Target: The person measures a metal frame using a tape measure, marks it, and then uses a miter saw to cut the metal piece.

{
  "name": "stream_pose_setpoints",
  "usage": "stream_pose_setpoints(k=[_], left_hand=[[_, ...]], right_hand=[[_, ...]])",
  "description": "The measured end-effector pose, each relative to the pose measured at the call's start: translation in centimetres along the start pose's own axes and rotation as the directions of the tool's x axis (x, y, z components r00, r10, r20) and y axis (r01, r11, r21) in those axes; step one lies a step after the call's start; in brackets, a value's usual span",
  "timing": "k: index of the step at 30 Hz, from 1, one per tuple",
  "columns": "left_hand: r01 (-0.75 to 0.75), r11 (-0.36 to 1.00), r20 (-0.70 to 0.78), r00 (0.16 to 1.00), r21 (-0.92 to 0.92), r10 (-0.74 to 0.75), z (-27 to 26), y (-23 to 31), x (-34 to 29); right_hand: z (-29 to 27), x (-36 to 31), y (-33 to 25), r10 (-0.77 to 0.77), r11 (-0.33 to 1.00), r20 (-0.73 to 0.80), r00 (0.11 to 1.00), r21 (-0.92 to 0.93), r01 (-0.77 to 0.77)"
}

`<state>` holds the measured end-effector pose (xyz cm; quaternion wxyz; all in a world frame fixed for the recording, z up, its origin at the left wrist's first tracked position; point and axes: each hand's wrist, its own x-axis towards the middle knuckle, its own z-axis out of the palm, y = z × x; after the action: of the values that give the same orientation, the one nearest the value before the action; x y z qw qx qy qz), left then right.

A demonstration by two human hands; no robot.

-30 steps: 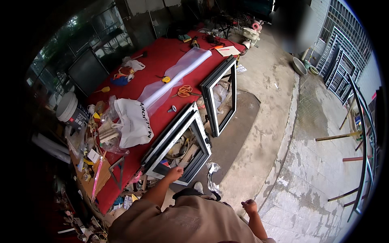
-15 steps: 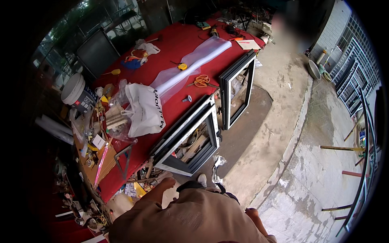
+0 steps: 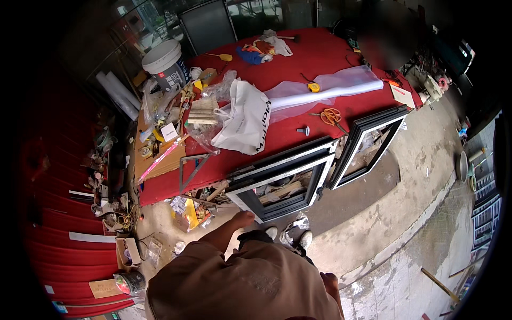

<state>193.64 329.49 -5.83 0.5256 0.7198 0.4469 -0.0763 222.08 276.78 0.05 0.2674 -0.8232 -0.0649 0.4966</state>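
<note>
My left hand [image 3: 244, 218] reaches forward with its fingers curled, just below the near lower corner of a black window frame [image 3: 277, 181]. That frame leans against the front of the red-covered table [image 3: 298, 58]. Whether the hand touches the frame or holds anything I cannot tell. My right hand [image 3: 329, 278] hangs at my side, only its knuckles showing past my brown shirt. A second black frame [image 3: 368, 144] leans against the table to the right of the first one.
On the table lie a white bag [image 3: 245, 120], a roll of clear sheet [image 3: 320, 90], orange scissors [image 3: 332, 116] and a yellow tape measure [image 3: 313, 87]. A white bucket [image 3: 165, 61] and tool clutter crowd the left end. Boxes and scraps litter the floor at the left.
My left hand has come down from the upper edge of the near frame to its lower corner. The view has swung left, showing more of the cluttered table end.
</note>
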Motion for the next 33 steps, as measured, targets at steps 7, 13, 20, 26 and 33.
stream_pose_setpoints(k=[7, 13, 20, 26, 33], left_hand=[[0.285, 0.919, -0.066, 0.947, -0.27, -0.314, 5.8, -3.6, -6.4], [0.306, 0.919, -0.06, 0.942, -0.25, -0.33, 11.5, -0.1, -11.6], [0.111, 0.994, -0.191, 0.975, -0.004, -0.11, 15.6, 1.2, -15.1], [0.379, 0.793, -0.111, 0.869, -0.476, -0.482, 14.4, -4.8, -16.6], [0.353, 0.633, -0.102, 0.817, -0.689, -0.567, 11.4, -4.3, -19.0]], right_hand=[[-9.9, 7.7, 1.0, 0.093, 0.996, 0.1, 0.991, -0.014, -0.092], [-17.5, 14.2, -0.6, 0.271, 0.946, 0.116, 0.955, 0.153, -0.287], [-19.7, 20.7, -7.7, 0.147, 0.989, 0.096, 0.984, -0.025, -0.146], [-13.0, 21.7, -13.6, -0.027, 0.999, 0.287, 0.957, -0.035, 0.039], [-7.2, 16.5, -15.5, -0.125, 0.988, 0.418, 0.9, -0.028, 0.15]])
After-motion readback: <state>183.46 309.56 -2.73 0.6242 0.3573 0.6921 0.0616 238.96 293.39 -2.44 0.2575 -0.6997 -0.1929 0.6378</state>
